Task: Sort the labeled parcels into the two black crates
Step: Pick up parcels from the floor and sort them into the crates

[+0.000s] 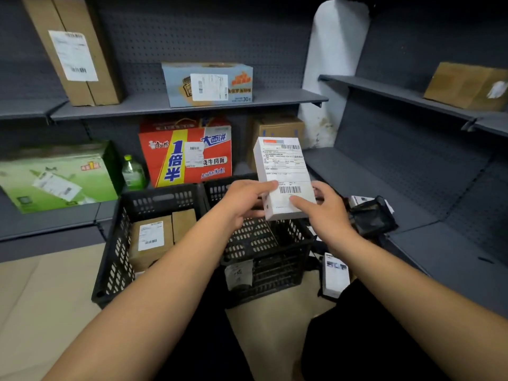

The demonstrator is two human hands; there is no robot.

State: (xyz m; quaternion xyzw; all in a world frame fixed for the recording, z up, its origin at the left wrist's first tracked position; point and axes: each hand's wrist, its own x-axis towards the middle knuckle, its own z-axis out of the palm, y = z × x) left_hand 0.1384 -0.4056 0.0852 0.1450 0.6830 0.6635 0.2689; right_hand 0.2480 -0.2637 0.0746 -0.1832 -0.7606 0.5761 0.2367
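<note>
The grey shelving (192, 103) is seen behind the right crate (264, 243) and at both sides of it. A green carton (55, 177) is laid on the low shelf far to the left of this crate. A red carton (184, 152) w/ a label is stood behind the crate's left corner. The left crate (154, 199) is set against the right crate's left wall. A brown parcel (148, 243) w/ a white label is laid inside it.

Above the right crate, approx. over its back half, a white parcel (283, 171) is held nearly upright, the label side turned to the camera. Its lower left edge is gripped by the left hand (244, 199), thumb on the label, fingers behind. Its lower right part is gripped by the right hand (327, 213), thumb laid below the barcode. The parcel is thus kept between both hands and rises above them.

A black bag (373, 215) is laid on the shelf to the right of the crate. A small white box (335, 273) is laid on the floor by the crate's front right corner.
</note>
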